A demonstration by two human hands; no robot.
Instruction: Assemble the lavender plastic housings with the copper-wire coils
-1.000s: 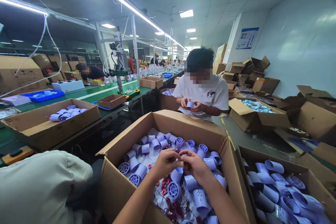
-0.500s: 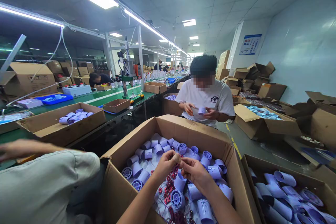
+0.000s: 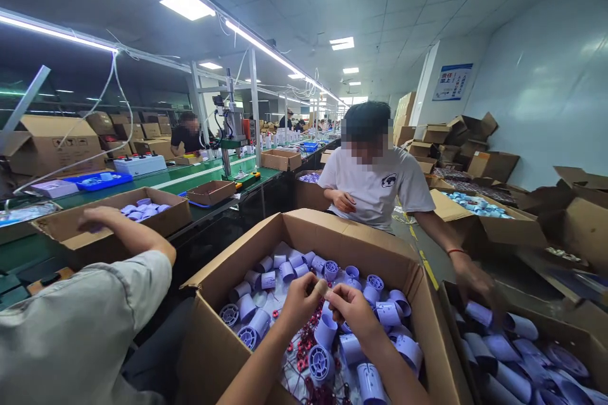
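Observation:
My left hand (image 3: 298,299) and my right hand (image 3: 350,307) meet fingertip to fingertip above an open cardboard box (image 3: 266,234). Both pinch a small part between them; it is too small to identify. The box holds several lavender plastic cylinders (image 3: 327,330), some with grille ends, and a heap of red coil parts with wires (image 3: 304,354). A lavender cylinder stands right under my fingers.
A person in a white shirt (image 3: 375,183) sits across the box, one hand reaching into the right-hand box of cylinders (image 3: 522,348). Another person's sleeve (image 3: 80,323) is at my left, arm in a box (image 3: 109,228) on the green bench (image 3: 190,174). Cartons pile up at right.
My hands stay pinched together over the box. The person opposite has put the held cylinder down into the right box. The person at left has stretched an arm to the bench box.

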